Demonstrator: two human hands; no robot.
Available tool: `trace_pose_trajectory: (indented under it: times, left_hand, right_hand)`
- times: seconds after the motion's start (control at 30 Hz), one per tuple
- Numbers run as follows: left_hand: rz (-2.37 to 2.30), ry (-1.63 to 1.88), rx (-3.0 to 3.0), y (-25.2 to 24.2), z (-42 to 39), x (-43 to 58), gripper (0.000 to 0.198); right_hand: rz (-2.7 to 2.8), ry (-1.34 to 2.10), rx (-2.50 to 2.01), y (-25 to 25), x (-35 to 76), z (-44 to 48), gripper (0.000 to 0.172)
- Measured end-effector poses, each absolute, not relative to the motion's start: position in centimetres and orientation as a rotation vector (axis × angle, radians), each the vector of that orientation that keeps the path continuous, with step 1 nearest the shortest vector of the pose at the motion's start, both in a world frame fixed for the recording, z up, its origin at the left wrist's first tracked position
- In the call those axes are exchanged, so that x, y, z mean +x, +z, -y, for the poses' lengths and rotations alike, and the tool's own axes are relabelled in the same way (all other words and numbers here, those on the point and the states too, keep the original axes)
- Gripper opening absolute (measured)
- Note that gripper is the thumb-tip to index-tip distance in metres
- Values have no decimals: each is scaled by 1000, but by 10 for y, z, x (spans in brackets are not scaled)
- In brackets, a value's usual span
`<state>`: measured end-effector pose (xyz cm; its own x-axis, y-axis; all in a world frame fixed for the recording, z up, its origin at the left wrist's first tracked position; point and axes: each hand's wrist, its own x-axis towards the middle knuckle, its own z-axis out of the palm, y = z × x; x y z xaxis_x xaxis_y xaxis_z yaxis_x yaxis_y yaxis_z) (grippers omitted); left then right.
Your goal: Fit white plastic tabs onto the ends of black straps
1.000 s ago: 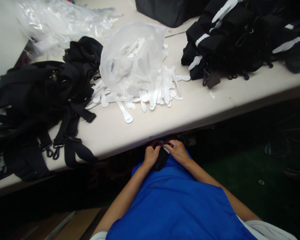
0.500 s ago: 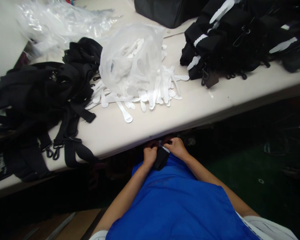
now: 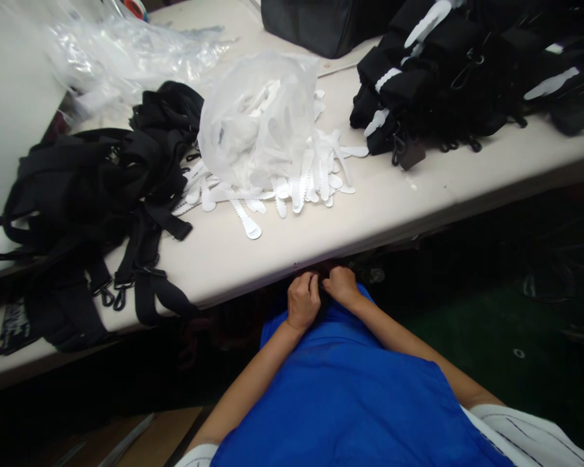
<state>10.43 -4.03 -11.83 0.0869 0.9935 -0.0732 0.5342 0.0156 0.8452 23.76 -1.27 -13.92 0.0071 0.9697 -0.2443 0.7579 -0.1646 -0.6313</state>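
In the head view, the person's left hand (image 3: 304, 301) and right hand (image 3: 341, 285) are close together over the blue apron (image 3: 350, 389), just below the near edge of the table (image 3: 384, 201). Both are curled, fingers bent inward; I can't tell from here what they have hold of, the gap between them being so dark. At eleven o'clock from them, white serrated strips (image 3: 247, 220) lie around a translucent plastic bag (image 3: 224, 155). Loose black straps (image 3: 73, 188) heap up at ten o'clock; bundled black straps (image 3: 442, 91), some banded in white, sit at one o'clock.
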Motion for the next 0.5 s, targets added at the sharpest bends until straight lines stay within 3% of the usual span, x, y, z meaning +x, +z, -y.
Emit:
trace_pose_trajectory:
  times: [0.17, 0.5]
  left_hand:
    - [-1670, 758, 1382, -140, 32, 85, 23]
    - [-1541, 815, 1258, -151, 19, 91, 13]
  right_hand:
    - [1772, 893, -1962, -141, 242, 14, 24]
    - [1744, 943, -1919, -140, 244, 11, 18]
